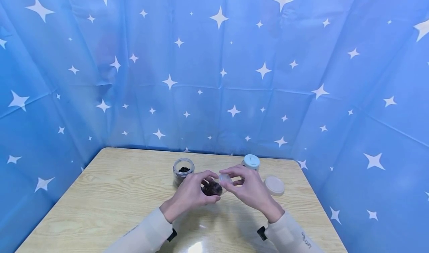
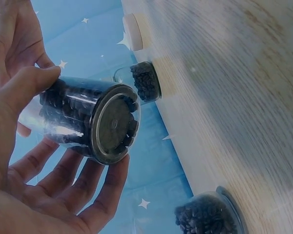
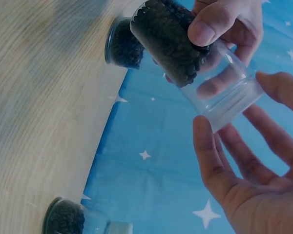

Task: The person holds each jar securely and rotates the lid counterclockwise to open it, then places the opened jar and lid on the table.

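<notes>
My left hand [image 1: 194, 191] grips a clear jar [image 2: 68, 119] part-filled with dark bean-like pieces, thumb on one side and fingers on the other. The jar is tilted over on its side above the table, its base facing the left wrist camera and its pieces heaped toward that base. At its other end, my right hand [image 1: 251, 189] holds the whitish, see-through lid [image 1: 225, 178] between thumb and fingertips. In the right wrist view, the lid [image 3: 234, 105] sits at the jar's mouth; whether it is loose or tight cannot be told.
Behind my left hand stands a lidless glass jar [image 1: 179, 176] with dark pieces in it. A jar with a light blue lid [image 1: 251, 160] is behind my right hand. To the right, a pale round lid [image 1: 274, 185] lies on the wooden table [image 1: 110, 193]. A starry blue curtain [image 1: 201, 59] hangs around.
</notes>
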`<state>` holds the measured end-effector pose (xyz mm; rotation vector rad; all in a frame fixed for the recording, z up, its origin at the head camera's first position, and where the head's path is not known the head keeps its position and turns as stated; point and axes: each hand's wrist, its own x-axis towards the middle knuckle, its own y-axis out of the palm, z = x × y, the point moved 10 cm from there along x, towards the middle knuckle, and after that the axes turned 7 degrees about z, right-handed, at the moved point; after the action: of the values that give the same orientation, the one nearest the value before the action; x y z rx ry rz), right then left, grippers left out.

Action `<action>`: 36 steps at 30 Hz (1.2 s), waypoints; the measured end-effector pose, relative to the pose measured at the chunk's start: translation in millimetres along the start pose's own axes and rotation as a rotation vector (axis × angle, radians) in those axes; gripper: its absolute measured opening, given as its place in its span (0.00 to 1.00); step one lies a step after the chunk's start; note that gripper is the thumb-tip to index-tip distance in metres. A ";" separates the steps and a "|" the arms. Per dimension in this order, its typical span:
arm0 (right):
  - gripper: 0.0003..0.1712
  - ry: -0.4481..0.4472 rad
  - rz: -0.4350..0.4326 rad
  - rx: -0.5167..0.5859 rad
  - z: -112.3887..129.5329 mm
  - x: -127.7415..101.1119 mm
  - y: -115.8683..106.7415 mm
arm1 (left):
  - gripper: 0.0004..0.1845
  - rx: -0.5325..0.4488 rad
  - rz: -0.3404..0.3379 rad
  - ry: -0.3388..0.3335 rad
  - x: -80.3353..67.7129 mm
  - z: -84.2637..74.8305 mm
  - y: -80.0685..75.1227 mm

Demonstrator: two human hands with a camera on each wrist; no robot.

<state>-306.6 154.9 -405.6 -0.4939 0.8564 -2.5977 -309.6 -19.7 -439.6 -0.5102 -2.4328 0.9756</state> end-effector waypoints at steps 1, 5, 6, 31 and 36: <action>0.17 -0.009 0.005 0.009 0.0 0.1 0.5 | 0.28 -0.001 0.001 0.000 -0.4 0.5 0.0; 0.18 -0.064 0.035 0.041 1.0 -0.4 1.6 | 0.29 -0.007 0.006 0.000 -1.8 2.3 0.2; 0.18 -0.080 0.046 0.047 1.4 -0.5 1.8 | 0.30 -0.008 0.008 -0.001 -2.1 2.9 0.6; 0.23 -0.206 0.159 0.064 1.2 -3.5 2.2 | 0.29 0.001 0.041 -0.012 -2.6 4.3 5.1; 0.25 -0.201 0.159 0.042 3.3 -2.8 1.9 | 0.29 -0.011 0.043 -0.015 -2.7 3.9 4.1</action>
<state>-302.4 153.1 -404.8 -0.6354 0.7407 -2.3697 -308.8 -20.4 -445.8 -0.5633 -2.4517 0.9873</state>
